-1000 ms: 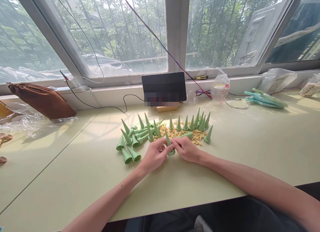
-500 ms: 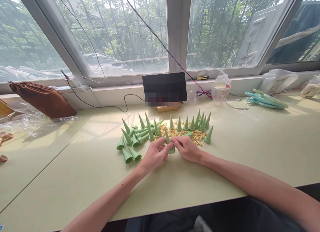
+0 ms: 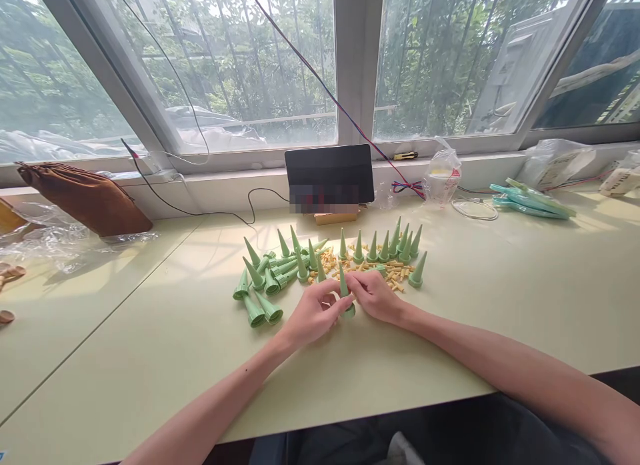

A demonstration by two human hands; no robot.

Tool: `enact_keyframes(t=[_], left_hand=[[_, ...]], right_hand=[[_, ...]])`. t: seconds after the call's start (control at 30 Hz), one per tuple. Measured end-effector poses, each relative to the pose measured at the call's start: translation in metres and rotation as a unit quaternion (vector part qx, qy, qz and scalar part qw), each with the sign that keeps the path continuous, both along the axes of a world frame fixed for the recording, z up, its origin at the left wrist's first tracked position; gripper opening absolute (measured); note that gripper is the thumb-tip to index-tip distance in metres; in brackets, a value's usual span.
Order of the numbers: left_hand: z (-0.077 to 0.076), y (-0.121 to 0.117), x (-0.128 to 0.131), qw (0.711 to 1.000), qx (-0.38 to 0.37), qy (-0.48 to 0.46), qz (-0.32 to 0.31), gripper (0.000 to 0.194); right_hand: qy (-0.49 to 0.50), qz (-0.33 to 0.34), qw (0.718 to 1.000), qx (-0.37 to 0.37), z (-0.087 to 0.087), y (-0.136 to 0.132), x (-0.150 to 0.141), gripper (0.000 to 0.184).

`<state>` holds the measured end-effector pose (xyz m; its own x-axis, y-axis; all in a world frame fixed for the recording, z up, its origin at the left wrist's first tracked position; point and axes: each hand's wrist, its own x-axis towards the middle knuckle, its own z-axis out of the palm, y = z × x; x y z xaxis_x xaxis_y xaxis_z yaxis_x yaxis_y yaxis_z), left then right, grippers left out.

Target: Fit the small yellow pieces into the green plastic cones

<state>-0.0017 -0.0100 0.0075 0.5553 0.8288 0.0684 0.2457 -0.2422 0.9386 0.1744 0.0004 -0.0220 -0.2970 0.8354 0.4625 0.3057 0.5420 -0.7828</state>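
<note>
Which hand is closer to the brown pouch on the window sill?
The left hand. It lies right of the brown pouch and nearer the person, holding a green cone; the right hand grips that cone from the farther side.

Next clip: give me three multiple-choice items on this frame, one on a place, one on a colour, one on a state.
1. Where does the brown pouch lie?
A. far left, below the window
B. on the person's lap
C. on top of the dark screen

2. What colour is the cone held between the hands?
A. red
B. green
C. black

3. How do the cones in the row right of the screen's base stand?
A. upright, tips up
B. stacked inside each other
C. hanging from the cable

Key: 1 A, the pouch rests at the table's far left edge under the window. 2 B, the cone pinched by the left hand and right hand is pale green. 3 A, each cone in that row sits on its wide base with the point upward.
</note>
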Motion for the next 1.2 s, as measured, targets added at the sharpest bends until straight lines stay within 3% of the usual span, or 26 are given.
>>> enact_keyframes(t=[0.37,0.73,1.2], left_hand=[[-0.0001,-0.0009,-0.0007,0.999,0.026,0.019,-0.037,0.025],[-0.003,-0.0009,0.0008,1.0,-0.008,0.011,0.015,0.026],[-0.0063,0.0,-0.0014,0.999,-0.044,0.01,0.024,0.026]], right_hand=[[-0.015,0.01,1.0,0.018,-0.0011,0.0008,0.0009,0.041],[-0.022,0.01,1.0,0.004,-0.0019,0.002,0.0019,0.039],[-0.037,-0.019,0.999,0.008,-0.0007,-0.0012,0.0008,0.039]])
